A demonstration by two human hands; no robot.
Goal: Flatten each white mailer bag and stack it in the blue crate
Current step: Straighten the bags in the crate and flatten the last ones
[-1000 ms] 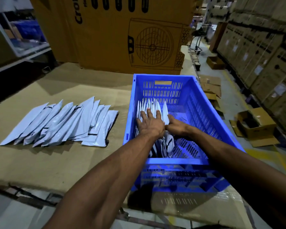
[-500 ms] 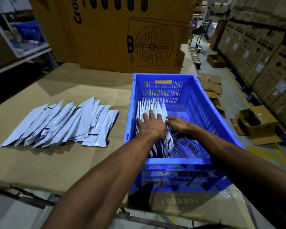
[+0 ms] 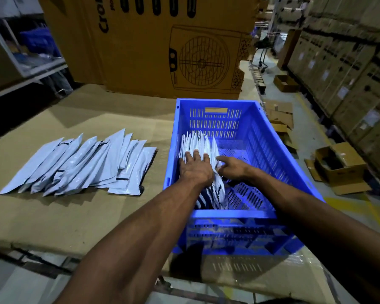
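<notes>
My left hand (image 3: 195, 170) lies flat, fingers straight and spread, pressing on the row of white mailer bags (image 3: 201, 143) standing on edge along the left wall inside the blue crate (image 3: 233, 213). My right hand (image 3: 232, 168) is just beside it at the right of that row, index finger stretched out toward the bags, the other fingers loosely bent; whether they pinch a bag I cannot tell. A fanned pile of mailer bags (image 3: 81, 164) lies on the cardboard-covered table (image 3: 53, 218) left of the crate. A big printed carton (image 3: 162, 44) stands behind.
</notes>
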